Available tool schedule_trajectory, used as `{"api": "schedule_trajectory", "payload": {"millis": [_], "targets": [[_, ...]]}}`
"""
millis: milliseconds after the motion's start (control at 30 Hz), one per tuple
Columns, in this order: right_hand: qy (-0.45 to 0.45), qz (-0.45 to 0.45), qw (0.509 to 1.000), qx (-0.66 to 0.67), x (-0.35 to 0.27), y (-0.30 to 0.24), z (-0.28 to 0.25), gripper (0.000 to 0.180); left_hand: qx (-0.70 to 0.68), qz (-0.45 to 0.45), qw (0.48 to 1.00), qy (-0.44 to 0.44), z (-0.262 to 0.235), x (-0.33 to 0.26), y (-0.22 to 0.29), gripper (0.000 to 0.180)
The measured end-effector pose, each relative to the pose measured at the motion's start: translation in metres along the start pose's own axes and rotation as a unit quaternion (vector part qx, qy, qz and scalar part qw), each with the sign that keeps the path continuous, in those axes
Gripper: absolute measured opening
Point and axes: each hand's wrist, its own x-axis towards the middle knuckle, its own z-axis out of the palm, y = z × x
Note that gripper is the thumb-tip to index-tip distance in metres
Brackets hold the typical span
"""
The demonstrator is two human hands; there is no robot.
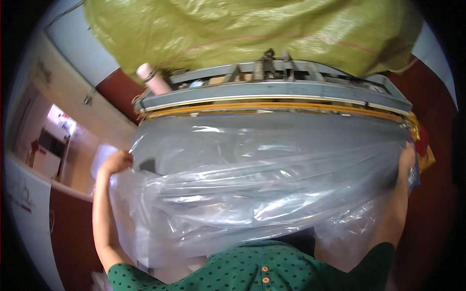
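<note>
A large clear plastic bag (pixel 252 194) is stretched wide across my front, below a grey machine bar with a yellow strip (pixel 272 104). My left hand (pixel 115 162) grips the bag's left edge. My right hand (pixel 407 162) grips its right edge, close to a red and yellow packet (pixel 423 145). The bag's upper edge lies against the grey face of the machine (pixel 272 128). Folds of film hide what is inside the bag.
A big olive-green woven sack (pixel 252 29) lies over the machine's top. A pink roll (pixel 153 80) sticks up at the machine's left end. Dark red floor (pixel 73 228) and a white wall base run along the left. My green dotted shirt fills the bottom.
</note>
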Motion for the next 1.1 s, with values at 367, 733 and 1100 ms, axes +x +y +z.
{"api": "schedule_trajectory", "payload": {"millis": [367, 733, 1100], "targets": [[-0.004, -0.032, 0.999, -0.029, 0.000, 0.008, -0.023, 0.034, -0.366, 0.102, 0.916, -0.130, 0.088, -0.004, 0.130, 0.020], [-0.015, -0.051, 0.998, -0.025, 0.002, 0.021, -0.030, 0.033, 0.159, 0.024, 0.651, 0.742, -0.068, -0.015, 0.136, 0.018], [0.009, -0.035, 0.997, -0.072, 0.014, 0.083, -0.027, 0.038, -0.168, -0.128, 0.908, 0.362, 0.177, 0.059, 0.016, 0.040]]}}
